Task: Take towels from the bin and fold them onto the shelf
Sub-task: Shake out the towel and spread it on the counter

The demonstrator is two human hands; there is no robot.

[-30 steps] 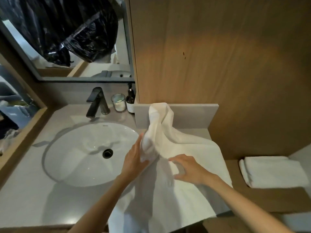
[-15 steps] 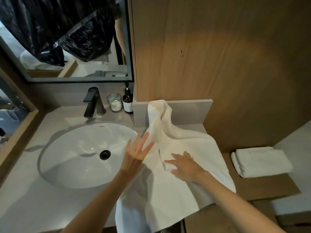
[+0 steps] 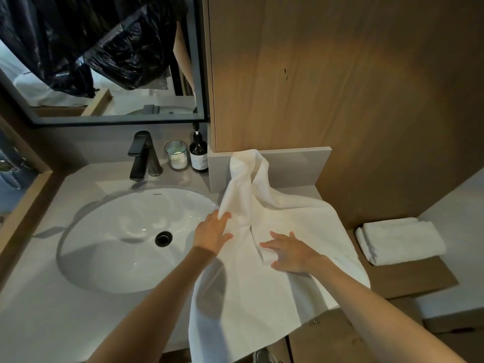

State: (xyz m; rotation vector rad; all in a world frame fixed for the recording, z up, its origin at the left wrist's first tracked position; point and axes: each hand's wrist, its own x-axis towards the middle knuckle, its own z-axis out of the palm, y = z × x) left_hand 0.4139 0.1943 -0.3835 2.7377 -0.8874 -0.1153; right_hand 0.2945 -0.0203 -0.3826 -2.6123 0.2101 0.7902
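1. Cannot see the near end of the towel (image 3: 262, 297): draped over the front edge of the counter (image 3: 39, 323) and cut off by the frame at six o'clock.
2. Hard to read the mirror (image 3: 117, 100) at eleven o'clock, mostly dark with crumpled black plastic (image 3: 65, 35).
3. Spread on the counter at three o'clock from the sink (image 3: 86, 258).
4. Long axis from six to twelve o'clock; far end bunched into a raised twist, pointing to twelve and leaning on the low grey upstand (image 3: 296, 166).
5. Left hand (image 3: 213, 233): released, fingers almost straight, tips on the towel's raised left fold.
6. Right hand (image 3: 290, 254): released too, palm down, fingers spread, pressing a turned-over edge mid-towel.
7. At three o'clock from the towel, apart from it: a folded towel (image 3: 400, 241) on the wooden shelf (image 3: 419, 279).
8. At twelve o'clock from the sink, in a row: faucet (image 3: 142, 155), glass candle (image 3: 176, 158), dark pump bottle (image 3: 198, 153).
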